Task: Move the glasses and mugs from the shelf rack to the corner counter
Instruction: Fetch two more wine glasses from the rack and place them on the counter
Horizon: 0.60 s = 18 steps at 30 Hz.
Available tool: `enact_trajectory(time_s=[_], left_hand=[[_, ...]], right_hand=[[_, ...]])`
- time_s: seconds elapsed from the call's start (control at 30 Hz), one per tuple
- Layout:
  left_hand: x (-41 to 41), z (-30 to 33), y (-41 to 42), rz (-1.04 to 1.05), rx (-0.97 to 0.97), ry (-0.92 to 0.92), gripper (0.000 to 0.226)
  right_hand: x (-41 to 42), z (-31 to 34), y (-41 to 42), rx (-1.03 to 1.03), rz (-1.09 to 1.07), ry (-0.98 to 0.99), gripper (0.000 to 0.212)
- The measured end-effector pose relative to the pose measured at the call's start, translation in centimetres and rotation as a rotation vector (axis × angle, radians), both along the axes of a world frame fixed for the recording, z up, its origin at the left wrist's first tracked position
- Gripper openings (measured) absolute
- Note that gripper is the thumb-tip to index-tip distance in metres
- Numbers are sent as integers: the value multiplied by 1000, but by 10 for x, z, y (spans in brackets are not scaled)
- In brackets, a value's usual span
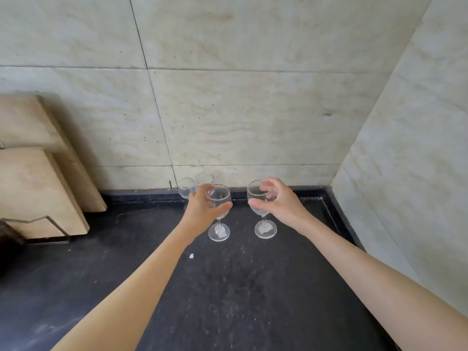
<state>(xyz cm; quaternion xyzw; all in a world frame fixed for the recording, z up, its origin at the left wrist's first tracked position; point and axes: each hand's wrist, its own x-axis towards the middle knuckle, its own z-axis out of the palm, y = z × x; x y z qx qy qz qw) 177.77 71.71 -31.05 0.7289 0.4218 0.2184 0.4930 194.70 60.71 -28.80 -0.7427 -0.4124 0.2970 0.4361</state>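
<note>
Black corner counter (228, 287), bounded by pale tiled walls (253, 110) behind and to the right; 2 stone slabs (38, 173) leaning against the back wall at left, with a wire rack (38, 221) in front of them. No shelf rack or mugs within view.

4 stemmed glasses upright on the counter. 2 rear glasses (195, 186) close together against the back wall, partly hidden behind the left hand. 2 front glasses nearer the camera, well apart from each other, feet flat on the counter: left glass (219, 211) and right glass (262, 211). A pale tag or sticker on each front foot. All 4 bowls apparently empty; no liquid line discernible, though clear glass makes certainty hard.

Left hand (202, 211) curled around the bowl of the left glass, thumb across the front, fingers behind. Right hand (278, 203) around the bowl of the right glass, thumb at the front, fingers loosely bent over the rim; firm hold or just loosening, cannot tell.

Judged stage: placement, both front glasses set down or nearly so.

Risks from here:
1. Tipping of a tall, narrow-footed glass if a finger drags the rim on withdrawal.
2. Knock of left knuckles against the rear pair, just behind the hand.
3. Crowding near the wall as more pieces arrive, glass striking glass.
</note>
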Motion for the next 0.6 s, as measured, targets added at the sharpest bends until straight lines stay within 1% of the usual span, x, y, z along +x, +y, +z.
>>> enact_trajectory(time_s=[0.07, 0.17, 0.23, 0.3, 0.43, 0.53, 0.6], left_hand=[[17, -18, 12, -1, 14, 38, 62], [39, -46, 32, 3, 30, 87, 63], [53, -63, 45, 9, 40, 113, 63], [67, -79, 57, 23, 30, 127, 64], [93, -106, 77, 55, 24, 148, 65], [107, -119, 89, 71, 32, 148, 63], [113, -124, 94, 75, 40, 154, 64]], right_hand=[[18, -21, 17, -35, 11, 25, 67], [39, -52, 44, -53, 23, 39, 52], [51, -74, 60, -53, 18, 36, 50], [62, -93, 76, -65, 5, 35, 53], [82, -121, 104, -104, -25, 45, 70], [92, -134, 123, -116, -28, 35, 73], [95, -142, 132, -118, -20, 27, 71]])
